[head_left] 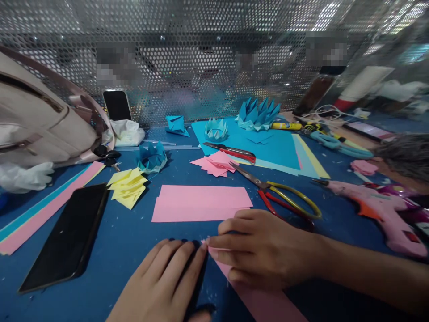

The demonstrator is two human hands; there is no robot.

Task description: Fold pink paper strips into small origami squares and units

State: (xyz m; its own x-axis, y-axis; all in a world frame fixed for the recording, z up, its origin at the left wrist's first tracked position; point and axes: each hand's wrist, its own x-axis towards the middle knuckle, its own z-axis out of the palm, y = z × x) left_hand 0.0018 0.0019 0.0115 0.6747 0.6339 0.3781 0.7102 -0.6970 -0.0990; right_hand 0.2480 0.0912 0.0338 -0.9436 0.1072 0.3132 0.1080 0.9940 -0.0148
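- Here it is: a long, flat strip of pink paper (268, 306) on the dark blue tabletop (134, 232), running out of view at the bottom edge.
- Watch that long axis! It slants from a narrow far tip, right between the two hands, down toward the lower right.
- The right hand (264, 250) lies over it, fingers curled across the upper stretch, fingertips at the tip; whether a thumb pinches underneath, I can't tell.
- Now the left hand (164, 277): palm down, nothing visible in its grasp, thumb well apart from the fingers, index fingertip right beside the strip's tip.
- And that's the key relation: the strip's length trails under the right hand, clearly the nearer one, while the left meets only its far end.
- Just beyond, overlapping pink paper rectangles (201, 203) lie crosswise, the right hand at their near corner.
- Past the right knuckles, metal scissors with one yellow and one red handle (295, 197), blades pointing away to the left.
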